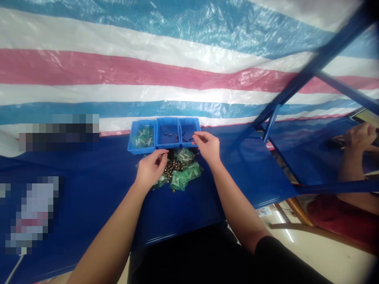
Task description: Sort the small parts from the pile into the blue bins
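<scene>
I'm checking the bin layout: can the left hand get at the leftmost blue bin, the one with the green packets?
Probably yes. The left hand rests on the pile of parts, just below the leftmost blue bin; the bin is open-topped and nothing lies between them.

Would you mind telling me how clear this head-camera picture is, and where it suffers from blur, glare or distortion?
In the head view, the striped tarp carries soft glare patches. The blue frame bar at right is smeared and bowed by the wide lens. The small parts between the left hand and right hand are too fine to resolve. Two patches at left are pixelated.
</scene>
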Available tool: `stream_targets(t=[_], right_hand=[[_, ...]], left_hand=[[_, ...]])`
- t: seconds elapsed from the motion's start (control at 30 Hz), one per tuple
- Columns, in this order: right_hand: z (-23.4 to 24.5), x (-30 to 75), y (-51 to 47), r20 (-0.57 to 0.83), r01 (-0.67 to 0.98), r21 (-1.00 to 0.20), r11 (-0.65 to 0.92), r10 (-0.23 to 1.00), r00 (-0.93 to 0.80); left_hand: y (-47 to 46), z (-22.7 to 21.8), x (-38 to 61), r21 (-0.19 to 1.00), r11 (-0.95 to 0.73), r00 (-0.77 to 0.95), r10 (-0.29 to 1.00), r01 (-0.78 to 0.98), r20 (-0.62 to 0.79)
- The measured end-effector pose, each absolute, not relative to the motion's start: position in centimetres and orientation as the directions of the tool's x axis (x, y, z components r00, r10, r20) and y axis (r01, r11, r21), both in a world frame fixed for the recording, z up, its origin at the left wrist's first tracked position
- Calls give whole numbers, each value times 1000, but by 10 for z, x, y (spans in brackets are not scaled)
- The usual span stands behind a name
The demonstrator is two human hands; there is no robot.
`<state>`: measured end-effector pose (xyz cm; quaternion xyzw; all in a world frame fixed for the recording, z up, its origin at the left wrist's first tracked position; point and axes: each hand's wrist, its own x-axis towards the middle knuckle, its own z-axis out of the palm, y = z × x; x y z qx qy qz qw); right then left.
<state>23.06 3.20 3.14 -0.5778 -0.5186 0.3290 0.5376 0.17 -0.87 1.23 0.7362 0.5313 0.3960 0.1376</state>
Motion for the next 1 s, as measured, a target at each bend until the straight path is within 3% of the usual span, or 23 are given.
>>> stream_targets(t=[0.27,0.4,0.6,0.73,1.0], right_hand=[[34,232,31,206,319,-939,132,955,211],[43,249,28,182,512,-849,132,982,49],[53,277,25,-71,742,-654,145,965,-251],[48,281,28,-140,828,-548,119,963,-231],[44,276,30,-151,868,-480,129,962,-227]], left_hand=[[-9,12,1,628,-397,132,896,670,425],[-8,12,1,627,-397,137,897,670,421],[-8,12,0,624,-403,143,894,670,424],[-9,13,1,623,-397,136,896,674,423],[-8,13,1,622,-393,134,897,678,421]])
